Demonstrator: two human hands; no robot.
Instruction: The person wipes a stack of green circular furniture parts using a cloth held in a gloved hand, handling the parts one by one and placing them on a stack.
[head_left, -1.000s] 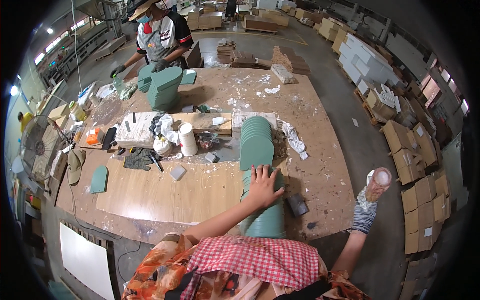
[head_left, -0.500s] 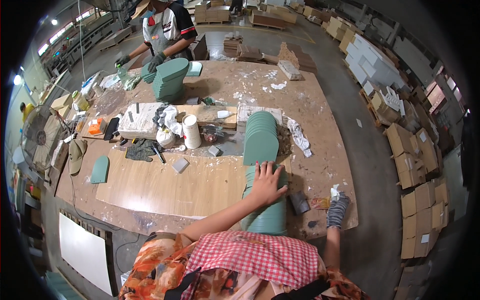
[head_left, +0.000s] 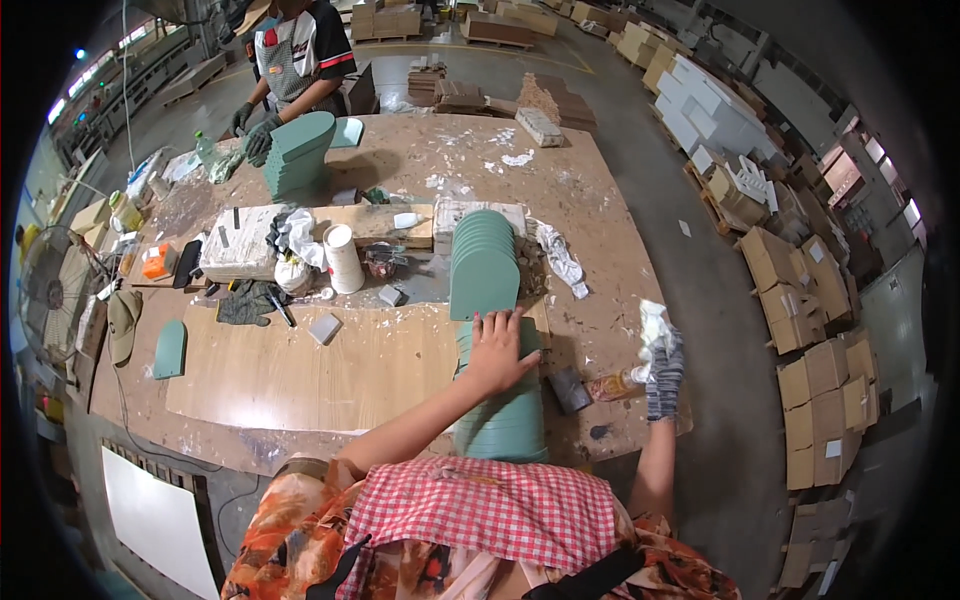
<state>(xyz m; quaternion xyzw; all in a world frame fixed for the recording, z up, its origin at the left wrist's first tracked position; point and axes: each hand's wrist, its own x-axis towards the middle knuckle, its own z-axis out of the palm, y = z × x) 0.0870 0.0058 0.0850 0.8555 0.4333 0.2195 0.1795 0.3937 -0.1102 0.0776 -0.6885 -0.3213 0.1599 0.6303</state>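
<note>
My bare left hand [head_left: 497, 352] lies flat with fingers spread on a row of green round-ended panels [head_left: 500, 425] that reaches toward my apron. Just beyond its fingertips, more overlapping green panels [head_left: 484, 275] lean back in a fanned stack. Off to the right, my right hand [head_left: 664, 380], in a grey striped knit glove, is closed on a crumpled white cloth [head_left: 655, 325]. Beside that glove lies a clear bottle with amber contents [head_left: 612, 386]; whether the hand touches it I cannot tell. A dark grey block [head_left: 569, 390] sits between the bottle and the panels.
A wood-grain board [head_left: 310, 370] covers the near table, with a grey block [head_left: 325, 328] on it. Behind stand a white cup stack [head_left: 343, 258] and a dark glove [head_left: 246, 303]. Across the table a co-worker's gloved hand [head_left: 262, 140] touches another green stack [head_left: 300, 155].
The view has shifted, so the table sits further left. My right hand has come up with the white cloth, which shows larger above the glove. My left hand stays on the panels.
</note>
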